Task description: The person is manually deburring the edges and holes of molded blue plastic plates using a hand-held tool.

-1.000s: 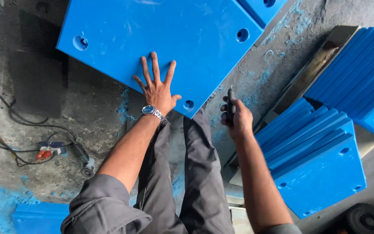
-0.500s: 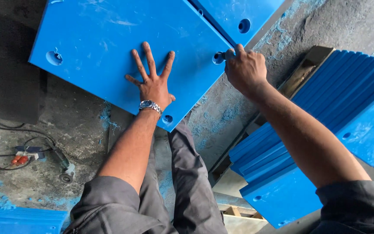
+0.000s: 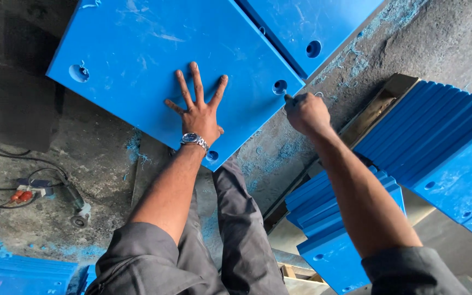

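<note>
- We see our left hand [image 3: 199,116] lying flat on a big blue board [image 3: 154,60], fingers spread wide, pressing it down and holding nothing.
- The board rests on the dusty grey floor [image 3: 427,38], right in front of our knees.
- Our right hand [image 3: 307,112] is closed in a fist at the board's edge, just beside a round hole [image 3: 279,87]. It seems to pinch a small tool, but we cannot tell what it is.
- Blue shavings [image 3: 137,150] lie around the board, so we think some cutting or scraping is done already.
- More blue boards [image 3: 438,147] wait stacked on our right, so we think plenty of work is left.
- A second board [image 3: 301,24] lies just beside the first.
</note>
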